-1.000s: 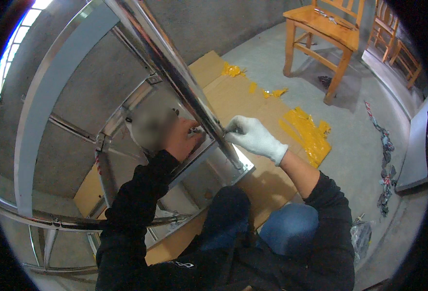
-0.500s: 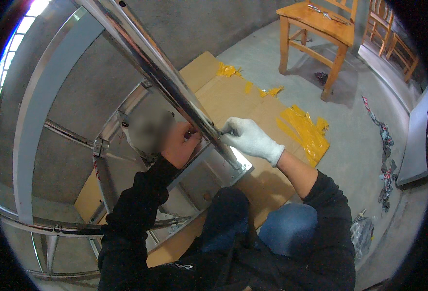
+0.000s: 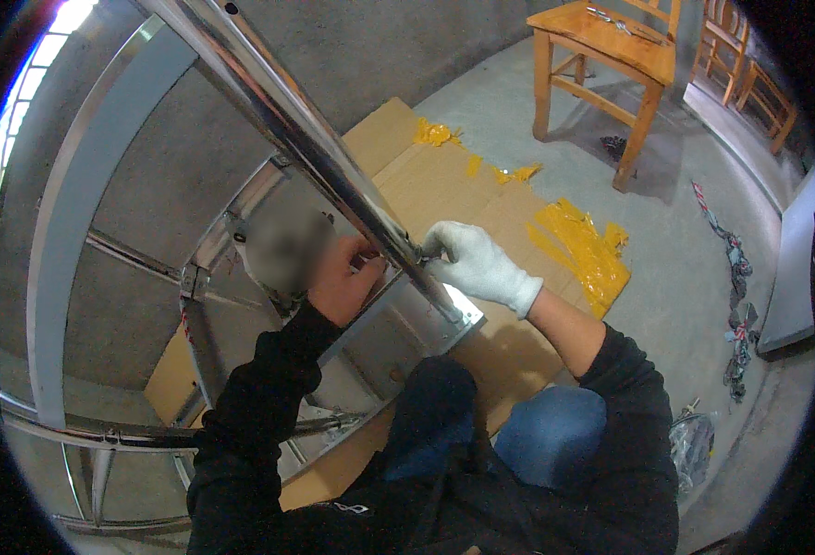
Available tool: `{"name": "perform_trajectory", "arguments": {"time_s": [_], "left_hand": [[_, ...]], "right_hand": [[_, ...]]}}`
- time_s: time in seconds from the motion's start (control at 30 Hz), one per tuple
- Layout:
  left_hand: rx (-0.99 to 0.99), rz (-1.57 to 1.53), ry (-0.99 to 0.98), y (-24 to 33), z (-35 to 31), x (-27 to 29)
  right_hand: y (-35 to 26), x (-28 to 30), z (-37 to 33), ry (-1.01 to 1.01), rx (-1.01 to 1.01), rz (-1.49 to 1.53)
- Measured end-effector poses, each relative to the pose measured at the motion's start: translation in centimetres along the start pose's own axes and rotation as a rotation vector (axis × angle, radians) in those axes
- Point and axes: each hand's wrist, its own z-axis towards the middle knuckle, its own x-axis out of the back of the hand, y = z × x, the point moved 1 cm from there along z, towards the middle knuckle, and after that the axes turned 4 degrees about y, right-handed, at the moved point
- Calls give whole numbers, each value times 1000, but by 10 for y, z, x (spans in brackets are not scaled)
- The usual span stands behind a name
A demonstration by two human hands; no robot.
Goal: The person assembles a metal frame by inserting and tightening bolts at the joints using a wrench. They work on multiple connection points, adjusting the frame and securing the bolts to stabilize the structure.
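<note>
A thick chrome tube [image 3: 319,166] slants down from the upper left to a bright metal plate [image 3: 463,319], part of a large metal frame. On the tube's left side my bare left hand [image 3: 341,282] is closed, its fingertips pinched against the metal close to the tube. My right hand [image 3: 481,268], in a white knitted glove, is closed on the opposite side, thumb and fingers pinching at the tube. Something small and dark shows at the right fingertips, too small to name. What the left fingers hold is hidden. Beside the left hand, a pale rounded shape [image 3: 282,250] is blurred.
Flattened cardboard [image 3: 481,208] with yellow tape [image 3: 578,245] lies under the frame. A wooden chair [image 3: 601,55] with metal tools on its seat stands at the upper right. Tangled plastic strips [image 3: 738,287] and a clear bag [image 3: 692,449] lie on the floor at right.
</note>
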Motion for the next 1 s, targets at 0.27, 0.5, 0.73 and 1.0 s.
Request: {"name": "perform_trajectory", "arguments": {"time_s": [0.27, 0.5, 0.73, 1.0], "left_hand": [[129, -58, -16, 8, -1, -2], [122, -74, -23, 2, -2, -1], [81, -23, -22, 3, -1, 1], [153, -84, -43, 4, -3, 0]], "right_hand": [[9, -1, 1, -62, -277, 208], [-6, 5, -1, -10, -189, 204], [-10, 3, 0, 16, -101, 14], [3, 1, 0, -41, -201, 110]]}}
